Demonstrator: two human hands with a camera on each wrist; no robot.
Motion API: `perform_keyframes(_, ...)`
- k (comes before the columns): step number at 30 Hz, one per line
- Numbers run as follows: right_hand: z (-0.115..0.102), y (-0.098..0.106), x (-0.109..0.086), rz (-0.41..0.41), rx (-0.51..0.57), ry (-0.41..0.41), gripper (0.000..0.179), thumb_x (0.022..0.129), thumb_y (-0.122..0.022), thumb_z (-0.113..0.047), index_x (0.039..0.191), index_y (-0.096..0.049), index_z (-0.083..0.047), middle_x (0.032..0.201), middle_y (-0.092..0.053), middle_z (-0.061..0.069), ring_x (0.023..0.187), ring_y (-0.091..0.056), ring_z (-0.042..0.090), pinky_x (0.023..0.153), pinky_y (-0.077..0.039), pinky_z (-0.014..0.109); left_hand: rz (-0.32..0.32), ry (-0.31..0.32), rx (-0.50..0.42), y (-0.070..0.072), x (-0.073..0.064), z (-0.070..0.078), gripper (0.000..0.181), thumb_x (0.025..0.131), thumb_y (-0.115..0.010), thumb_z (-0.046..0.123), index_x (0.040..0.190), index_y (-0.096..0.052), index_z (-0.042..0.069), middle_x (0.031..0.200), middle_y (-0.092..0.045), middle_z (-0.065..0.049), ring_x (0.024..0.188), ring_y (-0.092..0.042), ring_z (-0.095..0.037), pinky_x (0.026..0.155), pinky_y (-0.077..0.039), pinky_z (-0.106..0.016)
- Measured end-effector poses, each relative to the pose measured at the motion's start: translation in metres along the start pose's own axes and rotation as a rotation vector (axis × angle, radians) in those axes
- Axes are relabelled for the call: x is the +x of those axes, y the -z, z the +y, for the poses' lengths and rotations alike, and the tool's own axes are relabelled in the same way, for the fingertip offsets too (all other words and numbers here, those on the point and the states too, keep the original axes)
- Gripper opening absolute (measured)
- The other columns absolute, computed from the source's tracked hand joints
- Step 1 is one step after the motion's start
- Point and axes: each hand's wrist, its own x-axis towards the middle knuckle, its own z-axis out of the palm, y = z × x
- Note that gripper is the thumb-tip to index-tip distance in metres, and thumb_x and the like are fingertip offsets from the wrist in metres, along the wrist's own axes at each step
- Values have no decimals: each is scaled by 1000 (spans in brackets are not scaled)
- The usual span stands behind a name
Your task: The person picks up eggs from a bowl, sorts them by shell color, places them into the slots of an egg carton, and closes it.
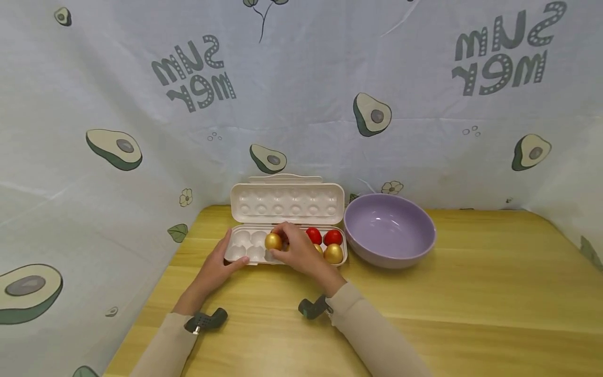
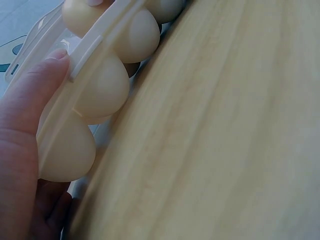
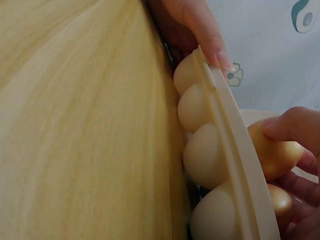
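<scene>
A white plastic egg carton sits at the back of the table, its dimpled lid raised behind it. My left hand holds the carton's left end, thumb over the front rim and fingers beneath, as the left wrist view shows. Between thumb and fingers, my right hand pinches a golden egg over the middle cups. Two red eggs lie in the back row at the right, with golden eggs in front of them. My right hand partly hides the middle of the carton. The leftmost cups hold nothing.
A large purple bowl stands just right of the carton, close to its end. Behind the wooden table hangs a pale cloth printed with avocados and lettering.
</scene>
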Motion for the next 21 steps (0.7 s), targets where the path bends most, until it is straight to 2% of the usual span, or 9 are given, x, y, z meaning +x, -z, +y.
perform_keyframes(5, -1, -2, 0, -14, -61, -15, 37, 80, -79, -15, 110, -59, -8, 97, -58, 0, 87, -56, 22, 75, -47, 24, 4, 1, -7, 0, 0, -1, 99, 86, -68, 49, 156, -8, 12, 159, -17, -17, 144, -19, -37, 114, -19, -55)
perform_keyframes(15, -2, -4, -2, -20, -104, -19, 35, 79, -80, -17, 106, -60, -7, 95, -56, 1, 86, -55, 23, 75, -47, 26, -3, -4, -5, -1, 0, -1, 100, 86, -68, 48, 156, -8, 10, 158, -17, -19, 143, -19, -39, 113, -19, -57)
perform_keyframes(21, -3, -4, -2, -26, -140, -8, 35, 79, -81, -20, 104, -61, -7, 95, -55, 1, 84, -51, 18, 74, -46, 25, -5, 6, -4, -1, 0, 0, 100, 86, -68, 49, 156, -8, 11, 158, -16, -19, 143, -19, -39, 113, -19, -58)
